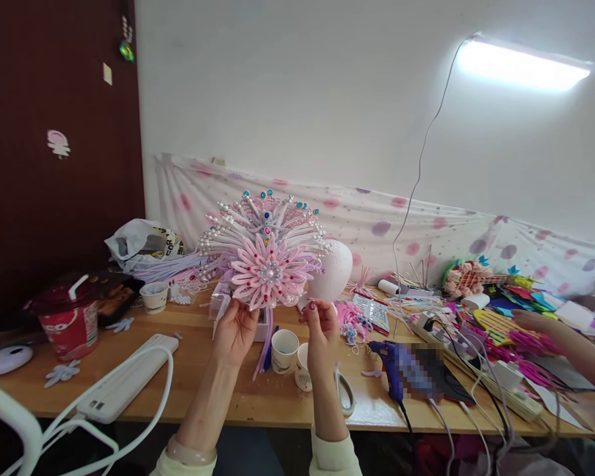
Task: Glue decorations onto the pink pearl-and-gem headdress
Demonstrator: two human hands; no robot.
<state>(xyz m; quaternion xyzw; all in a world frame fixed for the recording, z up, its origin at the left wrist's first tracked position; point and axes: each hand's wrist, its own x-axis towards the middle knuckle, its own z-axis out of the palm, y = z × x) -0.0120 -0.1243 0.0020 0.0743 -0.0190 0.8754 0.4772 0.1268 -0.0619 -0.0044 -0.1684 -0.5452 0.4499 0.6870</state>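
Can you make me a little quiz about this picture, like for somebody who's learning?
1. What colour is the big pipe-cleaner flower just above the left hand?
2. True or false: a white straw sticks out of the red drink cup.
3. Which tool lies to the right of the right hand: A) hammer, B) hot glue gun, C) paintbrush?

Key: 1. Pink. 2. True. 3. B.

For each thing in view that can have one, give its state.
Flower ornament, held up
Left hand, gripping its lower edge
Right hand, near that edge, grip unclear
Lamp, lit
Red drink cup, lidded, straw in
Paper cups, upright, lidless
Power strip, plugs inserted
Glue gun, lying down
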